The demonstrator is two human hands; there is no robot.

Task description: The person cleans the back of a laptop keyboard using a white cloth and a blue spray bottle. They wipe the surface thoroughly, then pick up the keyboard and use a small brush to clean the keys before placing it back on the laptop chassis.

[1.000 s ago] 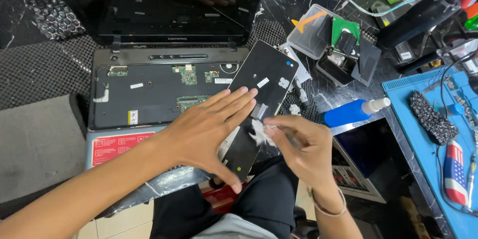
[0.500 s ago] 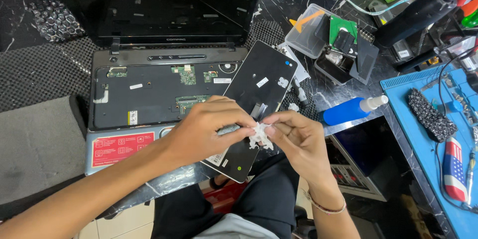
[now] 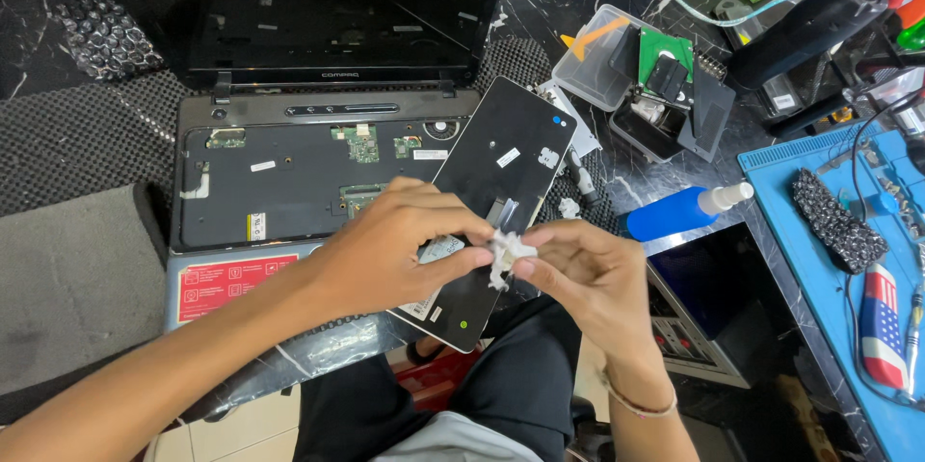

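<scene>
Your left hand [image 3: 405,250] and right hand [image 3: 588,274] are both pinched shut on the white adhesive scrap [image 3: 505,252], centre frame, over the black keyboard panel [image 3: 501,192]. The scrap looks light, limp and tear-prone: grip near its root. The panel is thin and flexy; support its edges. There's open room lower centre; parts tray [image 3: 617,67] and blue bottle [image 3: 674,211] crowd the right.

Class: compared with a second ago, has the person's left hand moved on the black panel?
Yes. The left hand has curled from lying flat and drawn toward the white scrap, measured against the open laptop.
</scene>
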